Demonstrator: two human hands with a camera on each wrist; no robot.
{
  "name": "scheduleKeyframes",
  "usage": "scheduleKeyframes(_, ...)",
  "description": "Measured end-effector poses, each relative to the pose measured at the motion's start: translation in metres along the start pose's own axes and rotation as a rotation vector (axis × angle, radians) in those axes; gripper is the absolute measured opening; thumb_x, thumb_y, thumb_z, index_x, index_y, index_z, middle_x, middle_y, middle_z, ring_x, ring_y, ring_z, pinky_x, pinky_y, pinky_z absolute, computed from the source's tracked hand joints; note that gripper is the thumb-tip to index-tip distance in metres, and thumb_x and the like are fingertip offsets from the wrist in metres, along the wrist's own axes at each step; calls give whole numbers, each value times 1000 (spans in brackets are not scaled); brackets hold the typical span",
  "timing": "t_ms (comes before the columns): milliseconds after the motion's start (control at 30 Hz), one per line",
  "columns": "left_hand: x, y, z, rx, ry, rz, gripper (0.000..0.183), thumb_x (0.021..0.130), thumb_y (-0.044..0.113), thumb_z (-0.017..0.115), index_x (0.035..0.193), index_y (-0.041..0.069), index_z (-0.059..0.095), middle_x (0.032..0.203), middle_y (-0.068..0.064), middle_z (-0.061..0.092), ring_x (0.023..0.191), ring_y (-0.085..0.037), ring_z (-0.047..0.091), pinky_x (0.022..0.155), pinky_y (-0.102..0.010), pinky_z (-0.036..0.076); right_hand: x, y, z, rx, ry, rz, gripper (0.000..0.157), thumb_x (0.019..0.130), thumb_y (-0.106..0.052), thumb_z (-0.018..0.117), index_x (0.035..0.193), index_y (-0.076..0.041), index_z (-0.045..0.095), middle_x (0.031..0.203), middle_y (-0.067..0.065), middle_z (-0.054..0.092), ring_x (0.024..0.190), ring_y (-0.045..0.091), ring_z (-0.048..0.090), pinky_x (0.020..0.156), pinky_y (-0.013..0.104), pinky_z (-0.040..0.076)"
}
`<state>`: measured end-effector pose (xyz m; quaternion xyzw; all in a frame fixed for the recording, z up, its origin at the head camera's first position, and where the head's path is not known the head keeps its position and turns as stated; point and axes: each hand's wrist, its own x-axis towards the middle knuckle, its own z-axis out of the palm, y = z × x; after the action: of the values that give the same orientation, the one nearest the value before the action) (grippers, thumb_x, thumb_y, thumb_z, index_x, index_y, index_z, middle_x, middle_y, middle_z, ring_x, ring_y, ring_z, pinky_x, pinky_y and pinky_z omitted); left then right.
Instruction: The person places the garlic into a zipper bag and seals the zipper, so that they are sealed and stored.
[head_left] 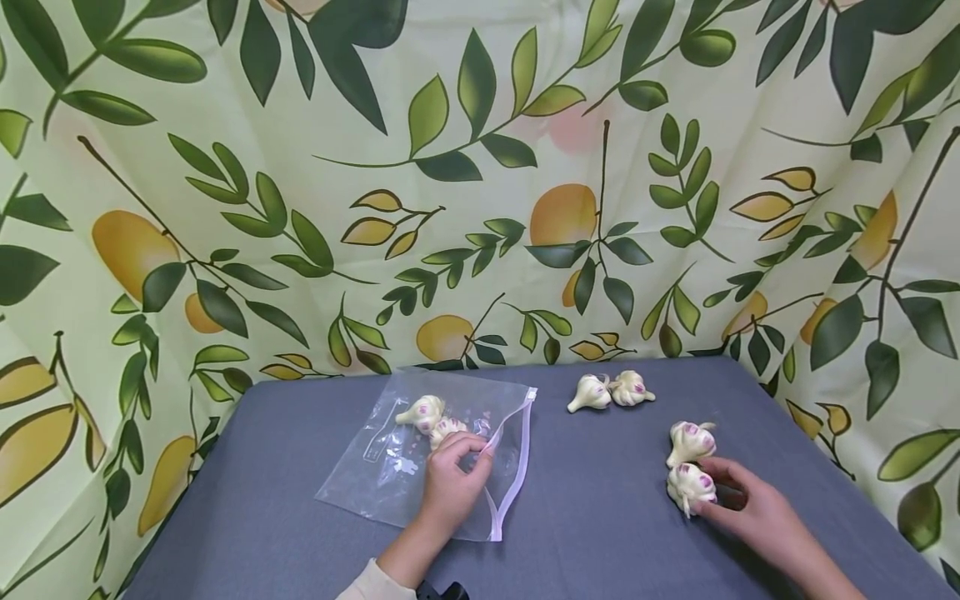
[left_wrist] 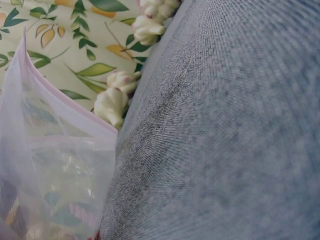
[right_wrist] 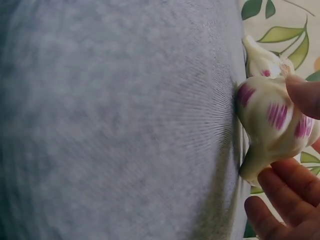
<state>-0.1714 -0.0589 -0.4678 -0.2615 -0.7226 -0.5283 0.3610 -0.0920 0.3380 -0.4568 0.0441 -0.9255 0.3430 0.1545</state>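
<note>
A clear zip bag (head_left: pixel 352 487) lies on the grey cloth, its zip edge facing right and gaping. Inside it are two garlic bulbs, one of them a whitish bulb (head_left: pixel 422 412) with purple marks. My left hand (head_left: pixel 450 487) pinches the upper lip of the bag's mouth; the left wrist view shows the raised lip (left_wrist: pixel 65 107) but not the fingers. On the right, my right hand (head_left: pixel 757 508) holds a garlic bulb (head_left: pixel 690 487) between thumb and fingers. In the right wrist view the thumb (right_wrist: pixel 305 97) lies across that bulb (right_wrist: pixel 272 117). Another garlic bulb (head_left: pixel 690 442) sits just behind it.
Two more garlic bulbs, a left one (head_left: pixel 590 393) and a right one (head_left: pixel 632 388), lie together near the back of the table. A grey cloth (head_left: pixel 592 517) covers the table. Behind and at the sides hangs a leaf-and-fruit patterned curtain (head_left: pixel 480 275).
</note>
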Motion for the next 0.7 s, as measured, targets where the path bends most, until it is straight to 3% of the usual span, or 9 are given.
scheduleKeyframes(100,0,0,0,2,0,-1,11,75,-3,73,75,8,72,79,-4,71,76,-17,66,77,-19,51,0,1,2,-20,26,-79,55,69,-17,89,117,-9,65,105,-12,64,93,-14,52,75,4,41)
scheduleKeyframes(233,0,0,0,0,-6,-30,12,75,-3,74,75,9,72,80,-3,72,77,-17,66,77,-19,51,0,0,2,-83,4,-158,62,64,-21,91,120,-11,66,110,0,64,96,-11,51,78,4,36)
scheduleKeyframes(300,0,0,0,-2,-9,-45,12,76,-3,74,75,9,72,81,-2,72,78,-16,67,78,-18,51,0,0,1,-105,-25,-168,66,64,-22,91,122,-10,65,112,6,63,93,-7,52,75,10,41)
scheduleKeyframes(467,0,1,1,5,5,0,14,74,-4,74,75,10,72,80,-3,72,77,-17,66,76,-20,52,1,-2,0,-155,-104,-111,69,69,-30,89,128,-8,61,114,8,64,86,0,52,67,27,46)
scheduleKeyframes(700,0,0,1,6,12,12,11,75,-3,74,75,8,71,79,-4,71,76,-16,66,76,-20,51,6,-4,3,-195,-132,-55,71,75,-37,84,134,-5,59,121,18,65,99,11,59,75,26,50)
